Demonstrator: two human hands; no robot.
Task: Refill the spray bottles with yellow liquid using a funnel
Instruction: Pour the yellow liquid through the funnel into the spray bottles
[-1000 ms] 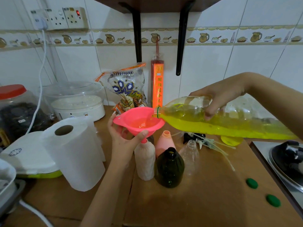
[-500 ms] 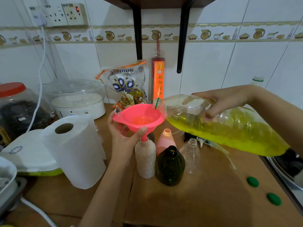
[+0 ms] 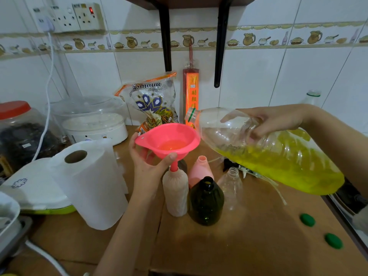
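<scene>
My left hand (image 3: 148,158) grips a pink funnel (image 3: 169,139) whose spout sits in the neck of a frosted white bottle (image 3: 176,193). A little liquid lies in the funnel's bowl. My right hand (image 3: 267,121) holds a large clear bottle of yellow liquid (image 3: 278,156), tilted with its mouth raised above the funnel's right rim; no liquid is running out. A pink bottle (image 3: 200,172), a dark green bottle (image 3: 206,202) and a clear bottle (image 3: 231,188) stand uncapped beside the white one. Spray heads with tubes (image 3: 249,172) lie behind them.
A paper towel roll (image 3: 89,184) stands left of my left arm. Two green caps (image 3: 307,220) (image 3: 333,241) lie at the right on the brown counter (image 3: 239,246). A rice bag (image 3: 153,102), a white cooker (image 3: 93,122) and a red-lidded jar (image 3: 20,128) sit behind. A stove edge (image 3: 350,198) is at the right.
My right hand has tipped the big bottle back: its mouth rose from the funnel and the yellow liquid ran toward its base. The pouring stopped. My left hand and the funnel stayed put.
</scene>
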